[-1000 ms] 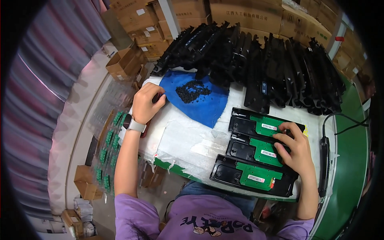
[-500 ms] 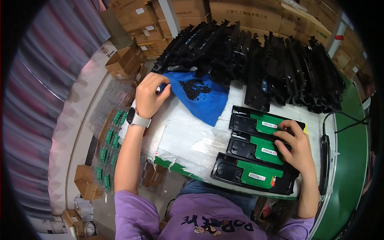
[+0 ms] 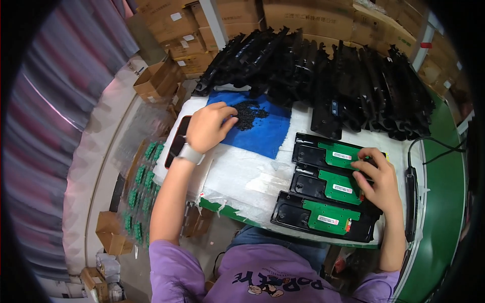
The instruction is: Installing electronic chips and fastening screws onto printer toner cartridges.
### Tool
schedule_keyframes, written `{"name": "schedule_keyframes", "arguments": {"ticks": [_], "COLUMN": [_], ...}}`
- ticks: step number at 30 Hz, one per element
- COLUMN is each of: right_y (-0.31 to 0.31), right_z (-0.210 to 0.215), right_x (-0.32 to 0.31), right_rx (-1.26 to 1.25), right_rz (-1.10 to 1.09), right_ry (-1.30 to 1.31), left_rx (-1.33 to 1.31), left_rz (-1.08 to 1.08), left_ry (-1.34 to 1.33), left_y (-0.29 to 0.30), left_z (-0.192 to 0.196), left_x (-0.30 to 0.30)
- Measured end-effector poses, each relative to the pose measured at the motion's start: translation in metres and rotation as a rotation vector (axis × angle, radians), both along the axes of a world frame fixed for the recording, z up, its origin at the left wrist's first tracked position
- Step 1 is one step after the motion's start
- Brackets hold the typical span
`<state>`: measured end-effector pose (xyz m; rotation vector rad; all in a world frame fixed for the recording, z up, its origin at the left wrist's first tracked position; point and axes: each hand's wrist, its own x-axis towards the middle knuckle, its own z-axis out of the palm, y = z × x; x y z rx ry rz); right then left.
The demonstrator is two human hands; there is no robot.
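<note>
My left hand (image 3: 208,126) reaches onto a blue cloth (image 3: 262,134) and its fingertips touch a heap of small black screws (image 3: 248,112); whether it has picked any up cannot be seen. My right hand (image 3: 379,179) rests with spread fingers on the right ends of three black plastic trays, each carrying a green circuit board: the far one (image 3: 333,152), the middle one (image 3: 323,186) and the near one (image 3: 316,217). The hand lies mostly over the far and middle trays and grips nothing.
A long heap of black plastic housings (image 3: 328,76) lines the back of the white-covered table (image 3: 242,177). Cardboard boxes (image 3: 172,83) stand behind and at the left. Bags of green boards (image 3: 139,197) lie left of the table. A black cabled tool (image 3: 410,202) lies at right beside a green surface (image 3: 444,212).
My left hand has slid to the right along the blue cloth, from its left corner to the heap of screws. My right hand has stayed on the trays.
</note>
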<state>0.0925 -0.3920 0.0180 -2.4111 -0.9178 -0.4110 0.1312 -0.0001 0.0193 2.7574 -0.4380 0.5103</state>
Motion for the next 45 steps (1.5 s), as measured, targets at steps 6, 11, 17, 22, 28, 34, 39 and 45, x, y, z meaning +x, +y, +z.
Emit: {"name": "schedule_keyframes", "arguments": {"ticks": [6,11,17,22,28,34,39,45], "right_y": [-0.021,-0.076,-0.132,-0.132,-0.077,0.035,0.071,0.076], "right_z": [0.019,0.006,-0.023,-0.025,0.002,0.023,0.003,-0.002], "right_x": [-0.021,-0.058,-0.072,-0.055,-0.04,0.01,0.043,0.051], "right_rx": [-0.008,0.002,-0.399,-0.257,-0.146,-0.149,-0.402,-0.349], "right_rz": [-0.195,-0.634,-1.056,-1.018,-0.796,-0.089,-0.114,-0.16], "right_ry": [-0.253,-0.235,0.083,0.12,-0.264,-0.327,-0.434,-0.517], "left_rx": [0.122,0.113,-0.209,-1.174,-1.843,-1.995,-1.976,-2.017], "left_rz": [0.006,0.011,0.035,-0.157,-0.35,-0.274,-0.333,-0.299], "left_ry": [0.174,-0.077,-0.048,0.486,0.855,0.87,0.869,0.841], "left_y": [-0.008,-0.009,-0.021,-0.025,-0.039,-0.064,-0.066,-0.06], "left_z": [-0.021,-0.028,-0.028,-0.025,-0.037,-0.031,-0.044,-0.043], "left_x": [0.04,0.042,0.039,0.036,0.035,0.049,0.038,0.023]}}
